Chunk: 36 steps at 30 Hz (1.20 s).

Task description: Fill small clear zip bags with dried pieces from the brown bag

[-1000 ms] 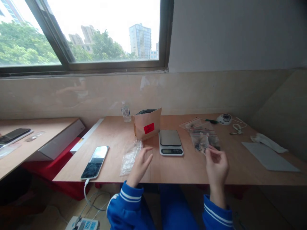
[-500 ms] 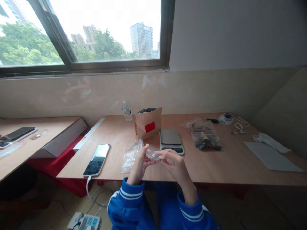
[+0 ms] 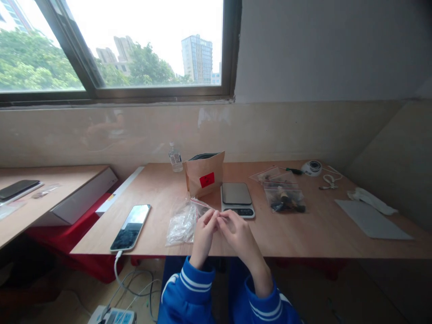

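Note:
Both hands meet over the front of the table, fingertips close together. My left hand [image 3: 204, 231] is closed in a pinch on the red-lined top edge of a small clear zip bag [image 3: 200, 206]. Right beside it, my right hand [image 3: 238, 229] pinches the same edge, thumb against forefinger. Much of the bag is hidden by the fingers. To the left lies a pile of clear plastic bags [image 3: 181, 225]. Just beyond my right hand is a digital kitchen scale [image 3: 236, 194], its plate bare. Behind stands an open brown paper pouch [image 3: 205, 176] with a red label.
A phone [image 3: 131, 227] on a charging cable lies at the left. Behind it stands a water bottle [image 3: 175, 158]. Zip bags of dark parts [image 3: 284, 198], a white dome camera [image 3: 313, 168] and a white sheet [image 3: 373, 219] are on the right.
My hands have drawn together, and my left hand has gone from an open-palmed hold to a pinch on the bag's edge. The view has shifted slightly.

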Available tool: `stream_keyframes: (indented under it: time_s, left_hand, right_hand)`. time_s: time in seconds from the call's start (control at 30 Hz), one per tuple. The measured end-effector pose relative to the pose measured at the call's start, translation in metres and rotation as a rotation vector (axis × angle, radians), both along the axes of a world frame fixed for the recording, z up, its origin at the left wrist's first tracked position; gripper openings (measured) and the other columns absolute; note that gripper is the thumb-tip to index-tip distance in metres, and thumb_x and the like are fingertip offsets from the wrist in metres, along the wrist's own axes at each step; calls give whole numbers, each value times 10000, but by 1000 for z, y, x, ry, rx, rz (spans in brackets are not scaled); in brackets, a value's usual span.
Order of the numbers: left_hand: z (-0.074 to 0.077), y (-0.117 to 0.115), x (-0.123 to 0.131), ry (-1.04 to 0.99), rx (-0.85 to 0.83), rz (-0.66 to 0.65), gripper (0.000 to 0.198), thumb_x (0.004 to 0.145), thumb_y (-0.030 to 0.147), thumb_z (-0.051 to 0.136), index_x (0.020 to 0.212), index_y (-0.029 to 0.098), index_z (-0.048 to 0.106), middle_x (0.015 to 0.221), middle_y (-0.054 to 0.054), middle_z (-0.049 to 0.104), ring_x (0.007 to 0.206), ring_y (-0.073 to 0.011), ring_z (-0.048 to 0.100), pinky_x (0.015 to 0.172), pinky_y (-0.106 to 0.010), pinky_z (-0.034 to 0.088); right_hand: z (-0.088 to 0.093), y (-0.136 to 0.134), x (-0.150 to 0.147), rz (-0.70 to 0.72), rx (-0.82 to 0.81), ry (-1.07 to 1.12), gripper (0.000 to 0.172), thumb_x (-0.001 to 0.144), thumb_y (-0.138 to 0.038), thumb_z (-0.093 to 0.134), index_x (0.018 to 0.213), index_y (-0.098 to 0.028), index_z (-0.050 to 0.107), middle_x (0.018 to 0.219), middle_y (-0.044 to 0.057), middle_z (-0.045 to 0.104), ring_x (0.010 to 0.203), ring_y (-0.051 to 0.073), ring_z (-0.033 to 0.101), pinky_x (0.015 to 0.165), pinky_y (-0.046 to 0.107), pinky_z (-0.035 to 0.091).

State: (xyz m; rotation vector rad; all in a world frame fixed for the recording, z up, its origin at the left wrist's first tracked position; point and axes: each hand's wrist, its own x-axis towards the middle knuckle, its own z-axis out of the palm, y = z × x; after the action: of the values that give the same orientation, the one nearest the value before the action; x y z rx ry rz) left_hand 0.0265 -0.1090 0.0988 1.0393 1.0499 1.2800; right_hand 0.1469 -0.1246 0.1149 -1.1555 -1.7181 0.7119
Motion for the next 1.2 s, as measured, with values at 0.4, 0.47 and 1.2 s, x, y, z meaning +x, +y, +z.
stream_keyframes:
  time_s: [0.4, 0.47, 1.2]
  left_hand:
    - [1, -12, 16, 528, 335, -77, 265, 852, 281, 485, 930, 209, 728, 920, -70, 712, 853, -219, 632, 729, -281, 468]
    - [1, -15, 19, 603, 341, -75, 286, 860, 291, 471, 951, 230, 735, 919, -75, 718, 816, -221, 641, 699, -285, 476]
    - [-10, -12, 18, 500, 269, -54, 348, 909, 427, 393, 699, 192, 541, 626, -10, 564, 607, -154, 542, 591, -248, 381]
  right_hand:
    - [-21, 5, 4, -43, -172, 413, 263, 836, -454, 573, 855, -191, 566, 790, 36, 663, 775, 192, 655, 706, 281, 531]
    - [-20, 4, 4, -63, -187, 451, 278, 822, -467, 587, 801, -190, 570, 735, 31, 662, 729, 194, 660, 675, 286, 540]
    - [-27, 1, 15, -66, -325, 646, 302, 702, -441, 717, 771, -148, 695, 719, 56, 714, 675, 196, 671, 669, 324, 571]
